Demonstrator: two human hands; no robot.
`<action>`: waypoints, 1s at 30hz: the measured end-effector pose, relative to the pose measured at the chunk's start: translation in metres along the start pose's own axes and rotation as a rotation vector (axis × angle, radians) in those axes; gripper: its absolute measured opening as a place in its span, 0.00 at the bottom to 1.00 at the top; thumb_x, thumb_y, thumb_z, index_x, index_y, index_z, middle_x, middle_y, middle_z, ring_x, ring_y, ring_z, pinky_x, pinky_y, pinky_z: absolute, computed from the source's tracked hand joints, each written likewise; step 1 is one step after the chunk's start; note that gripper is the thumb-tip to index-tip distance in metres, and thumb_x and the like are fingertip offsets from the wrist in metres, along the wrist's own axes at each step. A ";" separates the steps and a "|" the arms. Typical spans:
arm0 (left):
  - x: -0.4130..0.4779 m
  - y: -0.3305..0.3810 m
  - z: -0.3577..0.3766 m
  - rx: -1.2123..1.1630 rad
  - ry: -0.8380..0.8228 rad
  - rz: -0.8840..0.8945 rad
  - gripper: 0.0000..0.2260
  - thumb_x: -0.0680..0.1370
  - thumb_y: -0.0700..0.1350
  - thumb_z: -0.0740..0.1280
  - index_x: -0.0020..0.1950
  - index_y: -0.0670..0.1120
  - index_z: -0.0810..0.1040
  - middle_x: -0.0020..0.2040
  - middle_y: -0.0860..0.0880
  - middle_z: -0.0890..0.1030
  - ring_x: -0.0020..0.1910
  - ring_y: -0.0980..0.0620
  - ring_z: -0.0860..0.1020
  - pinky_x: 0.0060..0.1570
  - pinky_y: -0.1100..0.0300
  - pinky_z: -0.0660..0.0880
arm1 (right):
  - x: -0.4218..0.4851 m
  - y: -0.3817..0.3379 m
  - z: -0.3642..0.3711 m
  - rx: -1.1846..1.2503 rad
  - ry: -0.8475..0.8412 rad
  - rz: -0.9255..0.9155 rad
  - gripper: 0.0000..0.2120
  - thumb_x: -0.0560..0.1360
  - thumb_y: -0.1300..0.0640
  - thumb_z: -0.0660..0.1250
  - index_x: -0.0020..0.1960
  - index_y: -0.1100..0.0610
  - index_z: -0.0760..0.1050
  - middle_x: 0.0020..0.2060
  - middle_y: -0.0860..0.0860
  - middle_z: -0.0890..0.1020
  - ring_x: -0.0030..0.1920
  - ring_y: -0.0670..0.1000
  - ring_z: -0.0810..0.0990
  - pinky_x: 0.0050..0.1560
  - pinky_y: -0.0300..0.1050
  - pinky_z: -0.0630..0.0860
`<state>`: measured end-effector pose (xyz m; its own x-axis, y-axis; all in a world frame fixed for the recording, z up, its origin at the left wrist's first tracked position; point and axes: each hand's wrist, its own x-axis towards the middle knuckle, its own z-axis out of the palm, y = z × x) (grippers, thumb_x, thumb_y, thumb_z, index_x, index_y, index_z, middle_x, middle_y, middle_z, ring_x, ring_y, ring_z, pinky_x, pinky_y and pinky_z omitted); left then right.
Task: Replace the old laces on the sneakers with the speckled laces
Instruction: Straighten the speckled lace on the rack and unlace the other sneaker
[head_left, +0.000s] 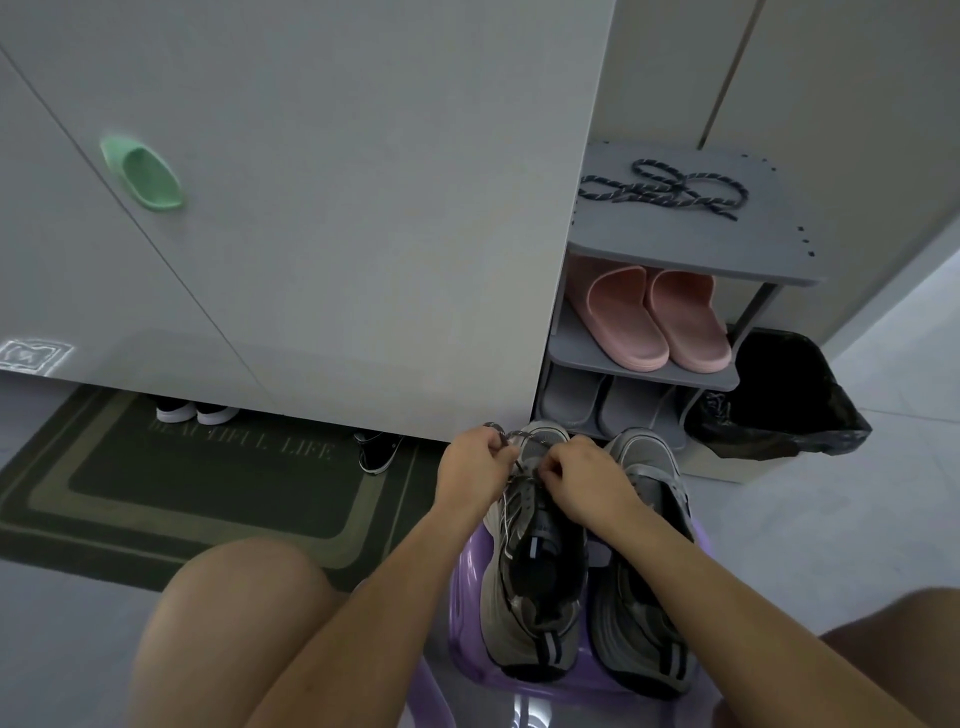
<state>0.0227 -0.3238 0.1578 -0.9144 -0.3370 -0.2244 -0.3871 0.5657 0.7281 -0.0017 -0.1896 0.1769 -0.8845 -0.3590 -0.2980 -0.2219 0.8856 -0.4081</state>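
Sneakers: the left sneaker (535, 613) and the right sneaker (644, 597) stand side by side on a purple stool (467, 654), toes pointing away from the person. The left hand (475, 460) is clenched around a lace (519, 436) drawn out over the toe end of the left sneaker. The right hand (576, 478) pinches the same lace at the eyelets. A speckled lace (665, 189) lies looped on the top shelf of a grey shoe rack (675, 244). Pink slippers (660, 322) sit on the shelf below.
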 end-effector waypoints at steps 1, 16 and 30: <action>0.001 0.000 0.001 -0.001 0.000 0.002 0.12 0.76 0.47 0.67 0.34 0.45 0.72 0.38 0.43 0.83 0.39 0.45 0.80 0.41 0.52 0.76 | 0.000 -0.001 0.000 -0.001 0.002 0.002 0.09 0.77 0.55 0.61 0.51 0.57 0.77 0.54 0.57 0.74 0.54 0.56 0.77 0.56 0.48 0.73; 0.007 -0.003 0.005 0.109 -0.048 -0.031 0.18 0.76 0.49 0.66 0.29 0.48 0.64 0.26 0.51 0.68 0.26 0.53 0.66 0.30 0.60 0.64 | 0.004 -0.005 0.001 -0.030 0.011 0.048 0.08 0.75 0.55 0.63 0.52 0.55 0.77 0.56 0.55 0.74 0.55 0.55 0.76 0.53 0.48 0.74; 0.004 0.005 0.003 -0.026 -0.128 -0.069 0.23 0.72 0.49 0.72 0.24 0.47 0.61 0.24 0.50 0.65 0.25 0.51 0.63 0.31 0.59 0.62 | 0.003 -0.016 0.011 -0.223 0.099 0.049 0.11 0.78 0.60 0.56 0.55 0.58 0.75 0.56 0.55 0.76 0.55 0.58 0.78 0.46 0.47 0.72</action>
<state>0.0169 -0.3200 0.1586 -0.8940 -0.2745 -0.3543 -0.4480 0.5243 0.7242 0.0035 -0.2079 0.1732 -0.9298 -0.2929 -0.2228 -0.2530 0.9484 -0.1909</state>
